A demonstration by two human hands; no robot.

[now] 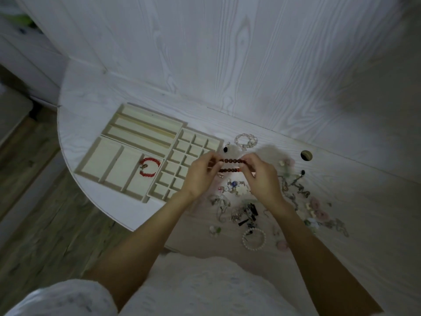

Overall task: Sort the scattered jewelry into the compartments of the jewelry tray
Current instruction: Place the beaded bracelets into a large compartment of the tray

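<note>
I have a dark beaded bracelet [229, 165] stretched between both hands, above the gap where the small-grid section of the jewelry tray [127, 153] meets the loose pile. My left hand [200, 176] pinches its left end with curled fingers [213, 164]; my right hand [259, 176] pinches the right end the same way. The beads run in two rows between them, so the loop is pulled flat and taut.

The tray sits at about nine o'clock from my hands. One red bracelet [149, 167] already lies in the rightmost of the three wide compartments nearest me; the long slots at the far side look bare.

The scattered jewelry [262, 201] spreads from five o'clock round to three o'clock of my hands, with a pearl bracelet [254, 239] nearer me and a pale beaded bracelet [247, 140] at twelve o'clock on the counter [341, 179].

The risks I judge from here:
- The cord looks strained; a harder pull could snap it and scatter beads across the counter.
- If one pinch slips, the loop may spring into the small square cells, where it will not fit.
- Carrying it low toward nine o'clock could catch the grid walls.
- The dim light makes the cells hard to judge.
</note>
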